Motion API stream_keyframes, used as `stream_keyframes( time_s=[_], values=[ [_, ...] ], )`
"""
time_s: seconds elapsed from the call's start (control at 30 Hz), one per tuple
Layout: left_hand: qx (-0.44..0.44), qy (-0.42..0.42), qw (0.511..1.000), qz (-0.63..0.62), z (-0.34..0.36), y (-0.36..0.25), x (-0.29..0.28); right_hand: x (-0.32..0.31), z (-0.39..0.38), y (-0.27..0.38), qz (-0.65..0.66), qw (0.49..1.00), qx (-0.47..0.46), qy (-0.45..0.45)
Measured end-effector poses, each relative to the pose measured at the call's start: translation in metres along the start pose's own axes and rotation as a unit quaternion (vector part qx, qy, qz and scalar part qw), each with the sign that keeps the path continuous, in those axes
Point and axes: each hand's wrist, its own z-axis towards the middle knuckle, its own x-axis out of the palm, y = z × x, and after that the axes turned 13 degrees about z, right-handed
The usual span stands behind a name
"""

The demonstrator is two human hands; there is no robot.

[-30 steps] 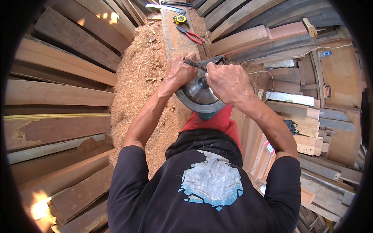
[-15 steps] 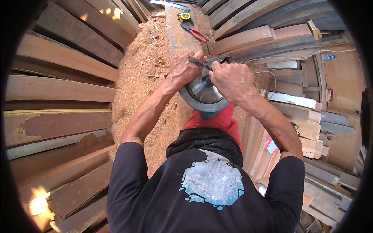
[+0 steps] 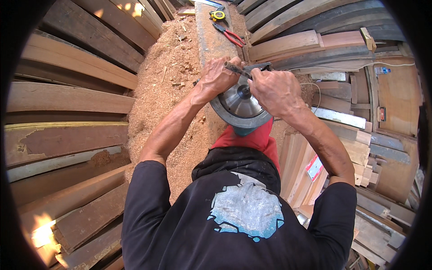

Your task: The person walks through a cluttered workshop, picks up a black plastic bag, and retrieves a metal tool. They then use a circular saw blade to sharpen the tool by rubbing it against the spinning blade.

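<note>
A circular saw (image 3: 243, 102), with a round silver centre, a grey rim and some teal showing below, stands tilted against red cloth at my lap. My left hand (image 3: 220, 75) is closed over its far left side, its fingertips partly hidden. My right hand (image 3: 277, 92), also closed, grips a slim rod-shaped hand tool with a rough brown end (image 3: 232, 68). That tool slants across the top of the saw, its brown end beside my left fingers and its other end hidden in my right fist. Its exact kind does not show.
Beyond my hands, a narrow plank (image 3: 208, 38) carries red-handled pliers (image 3: 228, 34) and a yellow tape measure (image 3: 218, 16). Sawdust (image 3: 155, 105) covers the ground at left. Stacked boards (image 3: 67, 108) line both sides. A white cable (image 3: 351, 67) runs off to the right.
The view has shifted slightly, so the plank and its tools sit a little lower and further right. Both hands keep their hold, with only a small movement at the saw.
</note>
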Motion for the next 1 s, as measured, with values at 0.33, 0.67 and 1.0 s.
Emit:
stream_keyframes(
  time_s=[0.33,0.67,1.0],
  values=[
    [0.001,0.025,0.999,0.046,0.001,-0.001,0.008,-0.003,-0.002,0.009,0.030,0.998,0.040,0.026],
    [0.126,0.002,0.988,0.084,0.005,0.003,0.007,0.002,-0.002,0.004,0.002,1.000,0.026,-0.003],
    [0.123,0.031,0.987,0.097,0.011,0.006,0.015,0.002,-0.001,0.000,-0.001,1.000,0.001,-0.020]
  ],
)
